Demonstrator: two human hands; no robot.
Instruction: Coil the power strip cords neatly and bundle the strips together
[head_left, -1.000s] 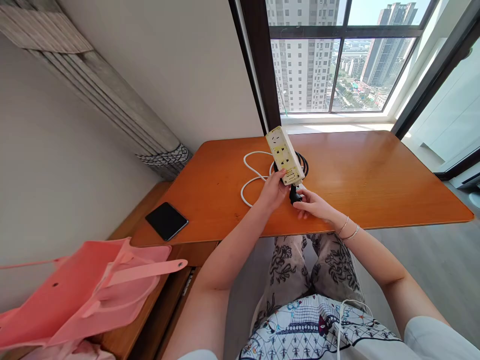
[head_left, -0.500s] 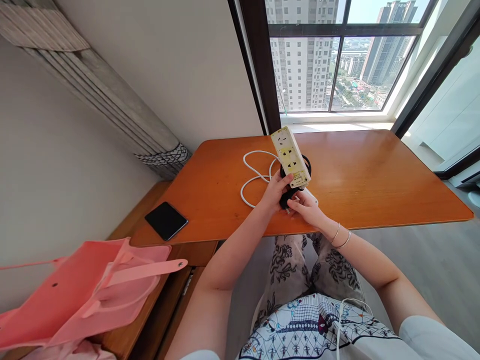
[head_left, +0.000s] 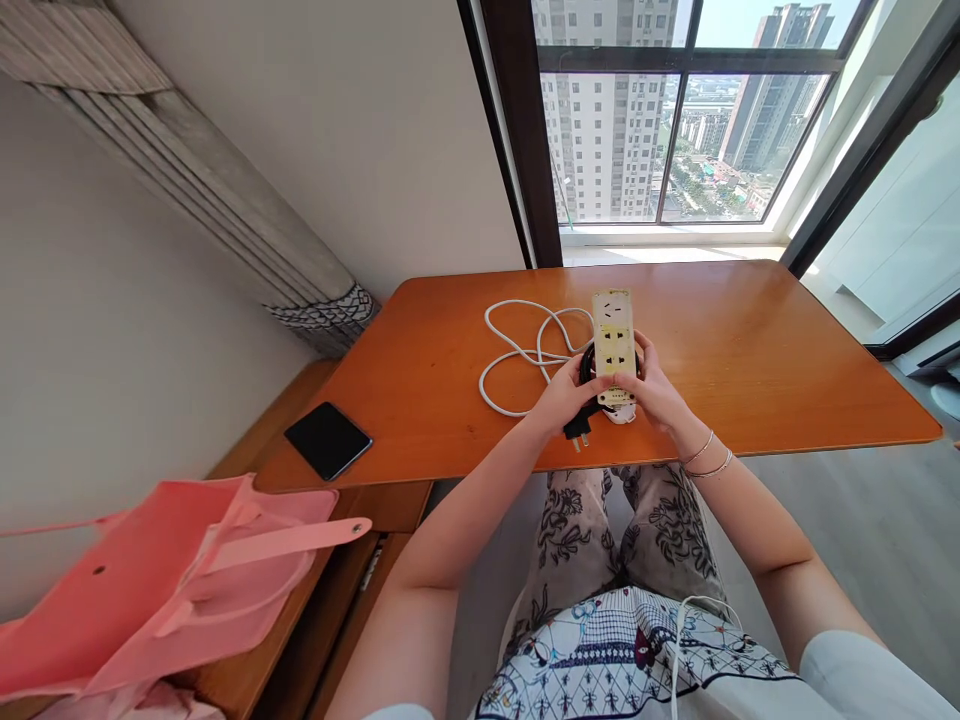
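Observation:
Both my hands hold a cream power strip (head_left: pixel 613 335), its socket face turned up and its long side pointing at the window. My left hand (head_left: pixel 568 395) is closed around its left side, together with part of the black cord. My right hand (head_left: pixel 658 385) grips the right edge, thumb on the near end of the face. A black plug (head_left: pixel 577 427) with bare metal prongs hangs below my left fingers. Under the strip's near end a white piece (head_left: pixel 622 413) shows, mostly hidden. A looped white cable (head_left: pixel 499 397) lies to the left on the wooden table (head_left: pixel 750 370).
A dark-screened tablet or phone (head_left: pixel 328 441) lies at the table's left front corner. A pink bag (head_left: pixel 187 580) stands open on a wooden cabinet at lower left. The window (head_left: pixel 667 140) is beyond the table's far edge.
The power strip has turned from tilted to nearly straight and moved right. My right hand has shifted from the plug area to the strip's right edge. The plug now hangs free of my right fingers.

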